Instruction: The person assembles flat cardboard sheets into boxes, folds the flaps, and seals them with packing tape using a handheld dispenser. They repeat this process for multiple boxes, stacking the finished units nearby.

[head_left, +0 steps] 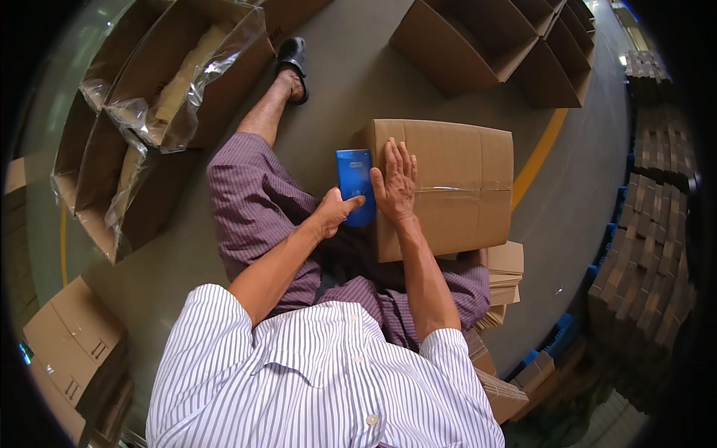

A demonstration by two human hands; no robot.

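Note:
A closed brown cardboard carton (463, 160) stands in front of me, a little right of the middle, with a seam and a short shiny strip across its top. My right hand (399, 183) lies flat on the carton's left part, fingers stretched out and holding nothing. Just left of the carton, my left hand (334, 212) is closed round a flat blue plastic tool (355, 173) with a straight top edge and a rounded lower end. The thumb rests across its face. I cannot make out the tool's exact kind.
Open cartons (478, 37) stand at the far right; others (160, 82), with clear plastic film, are at the far left. Flat cardboard (503, 272) is stacked by my right knee. Bundled cardboard piles (642, 254) line the right side. Another carton (75, 336) is at lower left.

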